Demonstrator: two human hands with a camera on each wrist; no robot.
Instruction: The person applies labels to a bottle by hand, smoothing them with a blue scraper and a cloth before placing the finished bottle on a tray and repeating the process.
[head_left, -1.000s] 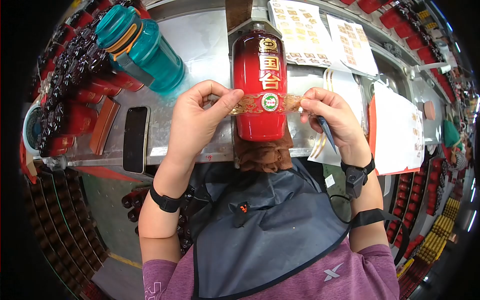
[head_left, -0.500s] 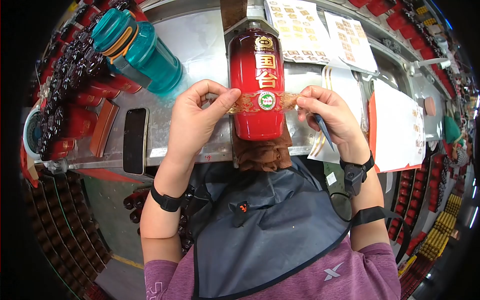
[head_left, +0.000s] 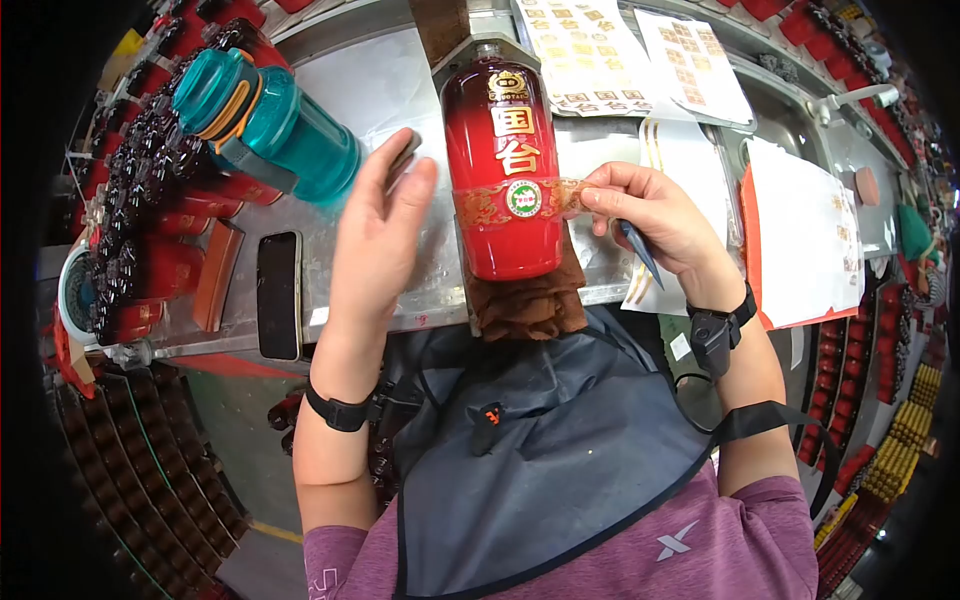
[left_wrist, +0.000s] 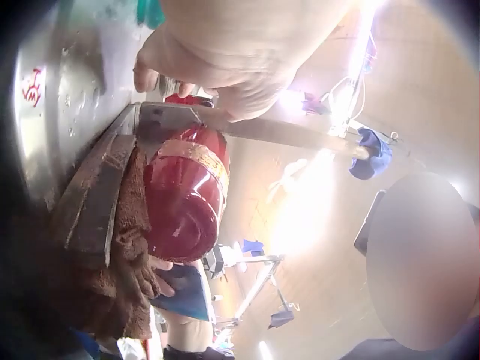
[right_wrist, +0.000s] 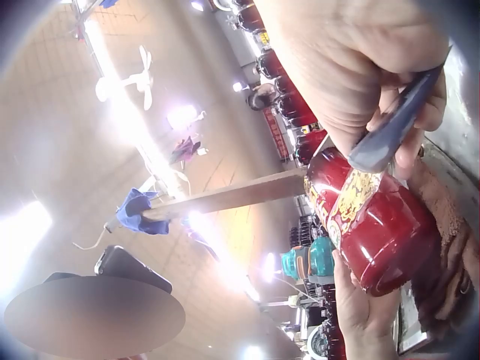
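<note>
A red liquor bottle (head_left: 515,252) with gold characters lies on its back before the person, its base over a folded brown cloth (head_left: 525,312). Across its lower part runs a gold patterned label strip (head_left: 484,206) with a round green-and-white emblem. My right hand (head_left: 665,218) pinches the strip's right end at the bottle's side. Tucked in that same hand is a dark blue, flat, pointed tool (right_wrist: 394,129). My left hand (head_left: 372,245) is off the bottle to its left, thumb and fingers apart; a small dark patch shows at its fingertips.
A teal water bottle (head_left: 305,135), a phone (head_left: 279,295) and a reddish-brown block (head_left: 217,275) are on the left. Sheets of gold stickers (head_left: 585,55) lie at the back right, with white papers (head_left: 800,235) nearer. Many red bottles (head_left: 165,270) stand along the left.
My left hand has let go of the strip's left end and moved left with its fingers spread. The strip's left part now lies against the bottle. My right hand still pinches the right end.
</note>
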